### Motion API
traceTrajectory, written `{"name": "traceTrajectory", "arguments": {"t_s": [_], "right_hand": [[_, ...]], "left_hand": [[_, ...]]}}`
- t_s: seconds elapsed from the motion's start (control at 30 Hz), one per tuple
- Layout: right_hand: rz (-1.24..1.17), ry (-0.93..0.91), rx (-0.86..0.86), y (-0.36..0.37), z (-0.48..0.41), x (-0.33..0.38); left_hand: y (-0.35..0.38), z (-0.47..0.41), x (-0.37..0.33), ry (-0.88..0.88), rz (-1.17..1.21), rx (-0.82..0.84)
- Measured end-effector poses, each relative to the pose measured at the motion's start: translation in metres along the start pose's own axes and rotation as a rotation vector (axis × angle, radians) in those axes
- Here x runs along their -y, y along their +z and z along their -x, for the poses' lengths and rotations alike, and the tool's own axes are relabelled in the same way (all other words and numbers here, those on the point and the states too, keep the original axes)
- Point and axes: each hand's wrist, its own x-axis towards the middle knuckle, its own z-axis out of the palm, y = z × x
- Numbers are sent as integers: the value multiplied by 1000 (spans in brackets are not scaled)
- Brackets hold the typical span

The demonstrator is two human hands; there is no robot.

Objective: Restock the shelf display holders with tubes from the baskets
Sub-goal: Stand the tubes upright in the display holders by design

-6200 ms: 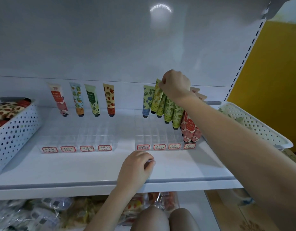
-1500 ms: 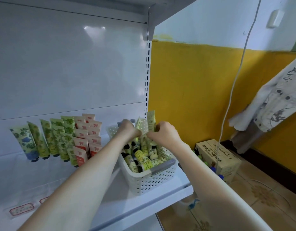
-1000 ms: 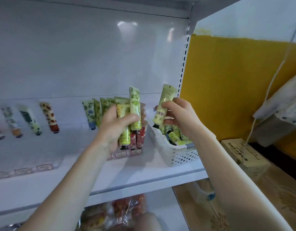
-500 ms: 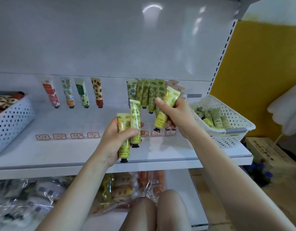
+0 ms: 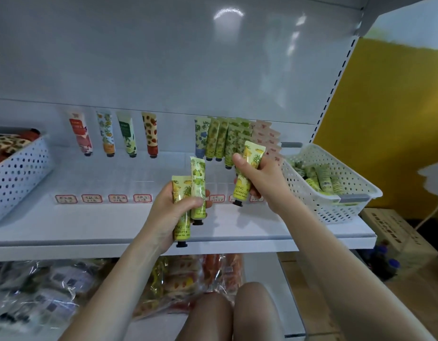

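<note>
Tubes in hand number three. Your left hand (image 5: 172, 214) grips two together, a yellow pineapple-print tube (image 5: 182, 205) and a green lime-print tube (image 5: 197, 188), caps down, in front of the shelf (image 5: 102, 226). Your right hand (image 5: 263, 184) grips a third yellow tube (image 5: 250, 168), tilted and cap down, over the front of the right display holder (image 5: 219, 179).

Risk one: the pair in your left hand sit side by side under one thumb. Loosen that grip to free one and the other may slip past the shelf edge onto the packets (image 5: 53, 286) below.

Risk two: the standing tubes (image 5: 223, 141) in the right display holder lean in tight rows, so a careless insertion beside them could topple a row.

Risk three: the prints look alike, so a tube may land in the wrong column. The red-bordered labels (image 5: 92, 198) are too blurred to read.

Surroundings: the right basket (image 5: 336, 210), just beside that holder, contains more green tubes. The left display holder (image 5: 102, 178) carries four tubes, all in its back row. The left basket (image 5: 18, 173) holds patterned tubes. Your right hand hides part of the right holder's front cells.
</note>
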Motion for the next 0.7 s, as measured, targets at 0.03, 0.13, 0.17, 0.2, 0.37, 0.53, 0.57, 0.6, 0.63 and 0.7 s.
{"name": "traceTrajectory", "arguments": {"t_s": [0.03, 0.13, 0.17, 0.2, 0.37, 0.53, 0.57, 0.6, 0.63, 0.7], "right_hand": [[6, 16, -6, 1, -1, -2], [14, 135, -8, 6, -9, -4], [22, 164, 8, 9, -13, -4], [41, 169, 27, 12, -18, -4], [237, 12, -19, 22, -47, 10], [423, -117, -136, 27, -76, 20], [438, -131, -140, 29, -81, 20], [457, -140, -137, 31, -85, 20], [477, -138, -132, 33, -88, 19], [515, -121, -122, 37, -92, 18]], "left_hand": [[-3, -3, 3, -5, -7, -28], [-18, -14, 20, 7, -113, -196], [-22, -17, 25, 12, -154, -251], [-25, -20, 29, 17, -176, -299], [-24, -27, 34, 83, -211, -320], [-26, -29, 36, 61, -186, -338], [-27, -29, 37, 55, -189, -342], [-28, -29, 37, 54, -196, -343], [-28, -29, 38, 54, -199, -343], [-29, -30, 38, 54, -195, -340]]}}
